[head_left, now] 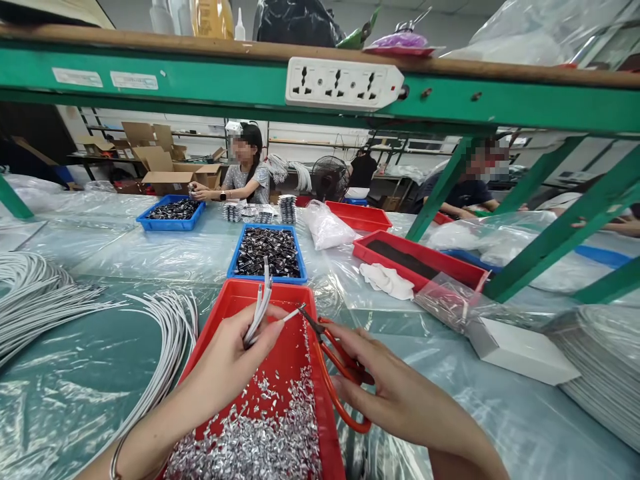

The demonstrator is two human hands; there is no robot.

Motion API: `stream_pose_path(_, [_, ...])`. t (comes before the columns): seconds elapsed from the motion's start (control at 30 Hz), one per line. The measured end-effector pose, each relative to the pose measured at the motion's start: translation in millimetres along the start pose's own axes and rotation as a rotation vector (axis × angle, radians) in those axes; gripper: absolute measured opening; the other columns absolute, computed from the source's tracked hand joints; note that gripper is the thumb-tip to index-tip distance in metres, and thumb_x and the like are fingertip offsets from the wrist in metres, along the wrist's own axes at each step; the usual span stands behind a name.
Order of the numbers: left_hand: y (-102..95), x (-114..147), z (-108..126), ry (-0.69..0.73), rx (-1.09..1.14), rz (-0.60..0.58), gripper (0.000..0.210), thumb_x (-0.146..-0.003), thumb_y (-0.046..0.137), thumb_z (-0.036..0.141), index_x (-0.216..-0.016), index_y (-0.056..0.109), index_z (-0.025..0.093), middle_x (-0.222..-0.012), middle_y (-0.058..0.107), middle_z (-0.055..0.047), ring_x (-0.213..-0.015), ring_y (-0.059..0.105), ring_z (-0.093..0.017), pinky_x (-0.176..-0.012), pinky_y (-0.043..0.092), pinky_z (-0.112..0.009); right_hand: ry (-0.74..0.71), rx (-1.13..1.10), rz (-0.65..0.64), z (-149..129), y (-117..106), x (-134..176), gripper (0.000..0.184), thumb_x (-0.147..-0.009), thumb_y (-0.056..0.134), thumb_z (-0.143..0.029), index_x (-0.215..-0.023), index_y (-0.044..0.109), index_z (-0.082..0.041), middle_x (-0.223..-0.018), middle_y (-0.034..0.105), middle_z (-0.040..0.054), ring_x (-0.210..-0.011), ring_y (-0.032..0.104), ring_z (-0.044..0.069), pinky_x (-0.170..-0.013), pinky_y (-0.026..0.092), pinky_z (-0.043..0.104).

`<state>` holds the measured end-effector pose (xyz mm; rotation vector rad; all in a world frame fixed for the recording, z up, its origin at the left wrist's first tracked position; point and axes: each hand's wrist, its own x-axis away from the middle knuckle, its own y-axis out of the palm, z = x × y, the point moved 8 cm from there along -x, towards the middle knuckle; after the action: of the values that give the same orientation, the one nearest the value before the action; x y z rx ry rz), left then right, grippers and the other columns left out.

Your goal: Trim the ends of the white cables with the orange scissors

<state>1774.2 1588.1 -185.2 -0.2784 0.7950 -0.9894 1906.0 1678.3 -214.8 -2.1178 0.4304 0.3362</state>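
Note:
Above a red tray (210,320), my left hand (245,343) closes around several white cables (259,308), whose cut ends point up. One cable end sticks out to the right between its thumb and fingers. My right hand (383,377) grips scissors (345,373) with orange-red handles. Their dark blade tips are at the end of that single cable; whether they touch it I cannot tell. Small silvery scraps (255,433) cover the near part of the tray.
Bundles of white cables (163,333) lie left, a cable coil (600,367) right. Beyond the tray stands a blue tray (231,270) of small dark parts. A white box (520,350) and a red bin (425,263) are right. A green shelf beam (200,80) crosses overhead. Co-workers (247,175) sit opposite.

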Motion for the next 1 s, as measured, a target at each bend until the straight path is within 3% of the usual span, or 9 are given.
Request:
stream_pose_path(0.2, [-0.5,0,0,0.001,-0.028,0.005,0.028,-0.090,0.042,0.039,-0.095,0.059,0.016,-0.077,0.056,-0.001,-0.063,0.045,-0.006,-0.052,0.035,-0.020,0.001,-0.004,-0.021,-1,3,-1,0.045,-0.094,0.034,-0.038,-0.135,0.029,-0.020,-0.111,0.048,0.0100,-0.096,0.044,0.022,-0.082,0.043,0.042])
stream_pose_path(0.4, [-9.0,-2,8,0.131,-0.067,0.103,0.013,-0.087,0.050,0.027,-0.091,0.060,0.019,-0.088,0.061,0.002,-0.082,0.055,-0.006,-0.074,0.042,-0.017,-0.001,-0.013,-0.053,0,9,-1,0.044,-0.094,0.031,-0.040,-0.134,0.030,-0.021,-0.110,0.048,0.0099,-0.102,0.043,0.023,-0.086,0.042,0.045])
stream_pose_path(0.63, [-15.0,-6,12,0.150,-0.041,0.154,0.011,-0.080,0.058,0.026,-0.081,0.063,0.016,-0.078,0.062,-0.001,-0.072,0.056,-0.008,-0.064,0.043,-0.019,-0.050,0.051,-0.022,-3,7,-1,0.042,-0.094,0.032,-0.033,-0.135,0.028,-0.023,-0.122,0.044,0.0085,-0.102,0.046,0.024,-0.083,0.044,0.044])
stream_pose_path(0.77, [-6.9,-9,6,0.085,0.076,-0.015,0.013,-0.081,0.055,0.025,-0.079,0.063,0.014,-0.071,0.061,-0.003,-0.065,0.054,-0.008,-0.059,0.042,-0.018,-0.092,0.049,-0.051,-9,3,0,0.043,-0.095,0.032,-0.031,-0.137,0.026,-0.024,-0.126,0.041,0.0091,-0.107,0.045,0.024,-0.084,0.045,0.041])
stream_pose_path(0.9, [11.8,-2,3,0.009,0.435,-0.312,0.020,-0.088,0.047,0.025,-0.083,0.059,0.011,-0.058,0.053,-0.002,-0.054,0.049,-0.005,-0.055,0.039,-0.016,-0.140,0.037,-0.067,-9,-1,1,0.042,-0.096,0.031,-0.031,-0.137,0.027,-0.023,-0.128,0.041,0.0081,-0.110,0.046,0.020,-0.085,0.047,0.032])
stream_pose_path(1.0, [21.2,10,8,-0.051,0.657,-0.408,0.024,-0.090,0.043,0.029,-0.088,0.056,0.010,-0.052,0.044,0.001,-0.043,0.041,-0.003,-0.043,0.032,-0.014,-0.165,0.098,-0.010,6,-5,9,0.040,-0.096,0.032,-0.031,-0.135,0.032,-0.025,-0.127,0.043,0.0076,-0.107,0.050,0.020,-0.079,0.050,0.028])
